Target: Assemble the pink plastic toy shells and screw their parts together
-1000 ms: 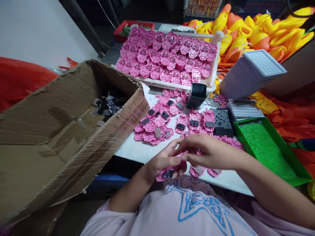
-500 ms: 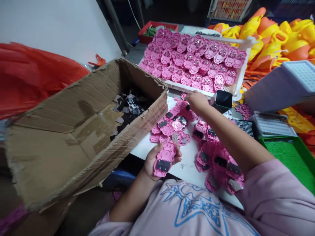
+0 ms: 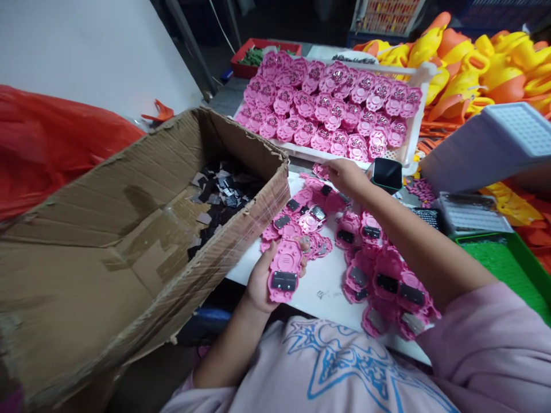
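Observation:
My left hand (image 3: 262,280) is wrapped around a pink plastic toy casing (image 3: 286,265), held upright with a dark rectangular cover and small screws on its lower half. My right hand (image 3: 344,173) reaches to the far side of the white table, its fingers together and pointing down at small pink parts (image 3: 319,170); what they pinch is hidden. Below that hand lies a pile of pink casings (image 3: 293,226) with black and grey covers. A second heap of such casings (image 3: 385,281) lies to the right, under my right forearm.
A cardboard box (image 3: 142,212) with loose dark plates (image 3: 228,189) stands at left. Behind the table, a white crate (image 3: 415,135) holds rows of pink casings. A black cup (image 3: 386,174), green tray (image 3: 508,281) and yellow-orange toys (image 3: 469,74) are on the right.
The view has shifted slightly. My left hand has turned the casing a little more upright. My right hand stays by the small pink parts, its fingers slightly lower and more drawn together.

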A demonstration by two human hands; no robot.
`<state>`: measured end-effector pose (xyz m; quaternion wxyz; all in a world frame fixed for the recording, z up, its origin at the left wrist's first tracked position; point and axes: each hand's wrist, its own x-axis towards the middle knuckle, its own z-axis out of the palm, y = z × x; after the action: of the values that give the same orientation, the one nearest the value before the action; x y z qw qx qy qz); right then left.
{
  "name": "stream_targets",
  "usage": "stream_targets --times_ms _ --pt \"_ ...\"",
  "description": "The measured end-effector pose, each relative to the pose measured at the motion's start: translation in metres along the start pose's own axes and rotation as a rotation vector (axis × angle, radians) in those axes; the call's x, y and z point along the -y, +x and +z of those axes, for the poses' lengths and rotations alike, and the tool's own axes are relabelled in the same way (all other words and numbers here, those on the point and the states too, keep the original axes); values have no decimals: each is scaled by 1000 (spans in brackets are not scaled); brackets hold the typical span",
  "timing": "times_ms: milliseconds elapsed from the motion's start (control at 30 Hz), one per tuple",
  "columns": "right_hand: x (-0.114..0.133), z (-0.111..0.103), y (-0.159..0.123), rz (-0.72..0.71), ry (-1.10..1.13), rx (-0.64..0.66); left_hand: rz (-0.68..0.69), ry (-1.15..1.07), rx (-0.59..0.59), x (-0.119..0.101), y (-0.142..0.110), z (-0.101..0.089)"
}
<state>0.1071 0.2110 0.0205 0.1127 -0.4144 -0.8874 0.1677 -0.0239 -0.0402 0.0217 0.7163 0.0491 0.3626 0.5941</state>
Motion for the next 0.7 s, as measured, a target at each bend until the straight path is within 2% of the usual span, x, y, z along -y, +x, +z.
stream_targets --times_ms 100,167,200,267,333,433,533,600,700 --pt "22 -12 -46 80 188 -65 47 64 -39 11 -1 9" --pt "37 -18 -89 128 681 -77 38 90 -62 20 -2 15" --pt "43 -20 -112 150 840 -49 28 90 -86 25 -2 19" --pt "53 -20 -154 209 960 -62 18 76 -139 34 -2 27" --pt "57 -17 -188 230 974 -125 38 64 -158 44 -1 36" --pt "55 -12 -218 174 929 -268 37 68 -67 56 0 51" --pt "48 -13 -234 51 723 -430 -32 83 51 65 0 64" --pt "43 -17 -243 -31 569 -514 -71 99 92 70 0 71" --pt "40 -24 -254 -94 466 -594 -98 124 130 77 -1 80"
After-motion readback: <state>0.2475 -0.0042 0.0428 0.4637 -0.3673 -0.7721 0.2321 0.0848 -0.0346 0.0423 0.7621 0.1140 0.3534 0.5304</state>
